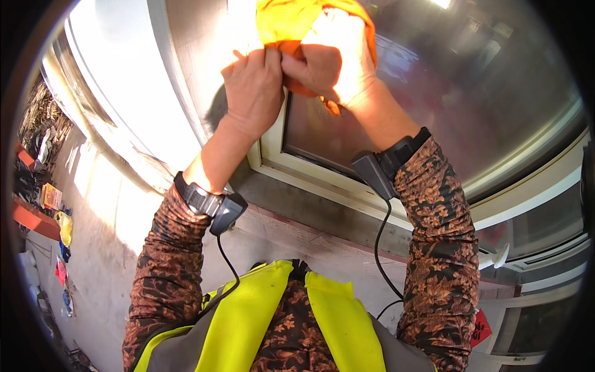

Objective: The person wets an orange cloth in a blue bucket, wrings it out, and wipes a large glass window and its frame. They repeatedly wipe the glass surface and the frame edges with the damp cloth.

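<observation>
An orange cloth (288, 23) is bunched up at the top of the view, in front of a window. My right hand (332, 60) grips it, with part of the cloth hanging below the palm over the dark window pane (418, 116). My left hand (255, 88) is raised beside the right one, its bent fingers on the lower left edge of the cloth; the knuckles face the camera and the fingertips are hidden. Both hands meet near the pale window frame (274, 144). Bright sunlight washes out parts of the cloth and the right hand.
A grey sill (297, 195) runs under the window frame. At the right, a white window handle (499, 255) sticks out near other panes. Far left on the ground lie a yellow bag (65, 228), red bricks (35, 218) and assorted litter. Black cables hang from both wrist devices.
</observation>
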`<state>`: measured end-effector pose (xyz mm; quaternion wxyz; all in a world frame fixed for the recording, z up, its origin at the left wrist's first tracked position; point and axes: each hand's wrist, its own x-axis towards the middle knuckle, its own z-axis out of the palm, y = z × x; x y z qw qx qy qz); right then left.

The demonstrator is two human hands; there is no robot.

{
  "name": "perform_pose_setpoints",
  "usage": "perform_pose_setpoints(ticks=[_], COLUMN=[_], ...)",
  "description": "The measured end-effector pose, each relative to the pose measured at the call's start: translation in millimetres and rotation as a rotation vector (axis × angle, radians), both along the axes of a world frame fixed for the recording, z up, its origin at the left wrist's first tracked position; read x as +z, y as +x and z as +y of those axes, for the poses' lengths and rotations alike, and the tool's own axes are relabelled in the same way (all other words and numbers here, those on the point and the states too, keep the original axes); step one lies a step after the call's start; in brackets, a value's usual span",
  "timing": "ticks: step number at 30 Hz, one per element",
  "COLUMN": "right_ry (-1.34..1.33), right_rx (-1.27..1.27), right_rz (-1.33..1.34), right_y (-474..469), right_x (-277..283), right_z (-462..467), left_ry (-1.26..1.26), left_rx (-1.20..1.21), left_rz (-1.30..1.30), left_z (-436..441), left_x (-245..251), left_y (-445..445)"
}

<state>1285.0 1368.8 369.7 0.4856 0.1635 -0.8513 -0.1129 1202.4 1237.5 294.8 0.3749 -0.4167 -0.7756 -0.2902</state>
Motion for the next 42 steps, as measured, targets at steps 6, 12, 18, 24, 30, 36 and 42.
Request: perform_pose_setpoints(ticks=[6,12,18,24,30,36,42], right_ry=[0.004,-0.101,-0.025,-0.051,-0.402,-0.957,-1.533], right_rx=[-0.192,-0.268,-0.334,-0.489,-0.619,-0.297,0.287], right_rz=[-0.555,-0.866,-0.908,-0.952,-1.01,-0.539,-0.168], right_y=[3.8,3.7,24.7,149.7,244.1,217.8,191.4], right_x=[-198.6,-270.1,-251.7,-254.6,-232.3,-199.2,-141.7], right_z=[-26.4,-49.4,-39.9,15.4,48.1,32.1,4.8], left_ry=[-0.233,-0.395,-0.225,-0.106,-0.021,0.017,0.061], left_rx=[-0.04,-0.118,-0.241,-0.586,-0.63,-0.561,-0.693], left_rz=[-0.082,-0.534,-0.734,-0.635,-0.976,-1.326,-1.49], left_z=[-33.0,-48.3,-41.0,-51.3,-73.7,-106.2,-116.0], left_x=[-219.5,-299.3,-275.0,-261.2,-283.1,-292.9,-242.3], left_y=[13.8,24.2,44.4,74.1,68.2,46.1,40.3])
